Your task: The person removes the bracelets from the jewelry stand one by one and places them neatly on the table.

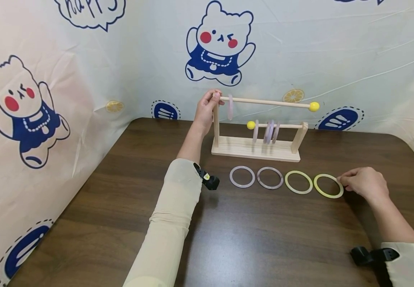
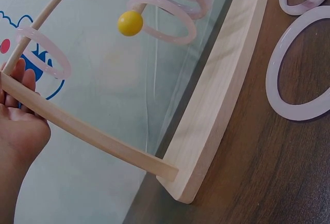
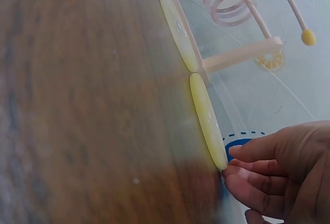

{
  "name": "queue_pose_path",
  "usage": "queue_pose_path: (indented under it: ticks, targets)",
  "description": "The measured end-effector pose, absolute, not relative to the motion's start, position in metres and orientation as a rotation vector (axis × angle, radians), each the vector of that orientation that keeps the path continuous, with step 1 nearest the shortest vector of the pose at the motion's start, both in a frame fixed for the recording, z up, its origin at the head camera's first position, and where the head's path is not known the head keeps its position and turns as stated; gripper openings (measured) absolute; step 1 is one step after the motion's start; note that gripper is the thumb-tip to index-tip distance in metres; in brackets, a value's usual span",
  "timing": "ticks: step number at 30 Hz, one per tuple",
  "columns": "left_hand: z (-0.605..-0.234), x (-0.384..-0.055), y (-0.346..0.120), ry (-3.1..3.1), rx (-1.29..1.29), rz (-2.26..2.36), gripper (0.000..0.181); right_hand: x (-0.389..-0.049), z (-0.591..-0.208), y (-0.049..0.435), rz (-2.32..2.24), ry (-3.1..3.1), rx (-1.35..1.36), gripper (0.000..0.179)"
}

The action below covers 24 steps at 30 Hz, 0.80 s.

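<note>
My left hand (image 1: 205, 111) grips the top of the left post (image 2: 87, 123) of a wooden bangle stand (image 1: 257, 149), where the upper rod (image 1: 268, 102) begins. One pale pink bangle (image 1: 230, 107) hangs on that rod close to the hand. Several pale purple and pink bangles (image 1: 271, 131) hang on the lower rod. At the right, my right hand (image 1: 366, 183) has its fingertips at the outer edge of a yellow bangle (image 1: 329, 195), which lies flat on the table. Its fingers (image 3: 258, 149) are bent slightly; I see no firm pinch.
Left of that bangle, a paler yellow bangle (image 1: 298, 192) and two purplish bangles (image 1: 242, 186) (image 1: 270, 187) lie in a row before the stand. Yellow balls (image 1: 314, 106) cap both rods. A printed cloth (image 1: 138, 59) rises behind the brown table (image 1: 235, 235).
</note>
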<state>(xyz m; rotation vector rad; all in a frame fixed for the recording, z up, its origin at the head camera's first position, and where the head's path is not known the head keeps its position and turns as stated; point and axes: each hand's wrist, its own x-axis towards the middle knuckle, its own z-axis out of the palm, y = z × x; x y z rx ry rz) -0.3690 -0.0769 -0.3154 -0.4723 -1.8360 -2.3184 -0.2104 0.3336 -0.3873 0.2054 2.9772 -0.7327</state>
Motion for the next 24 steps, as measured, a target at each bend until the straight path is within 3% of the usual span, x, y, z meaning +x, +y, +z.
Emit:
queue_pose_path:
  ticks: [24]
  targets:
    - [-0.315, -0.370, -0.077, -1.836, -0.448, -2.321, 0.028, -0.234, -0.375, 0.277, -0.996, 3.197, 0.245, 0.031]
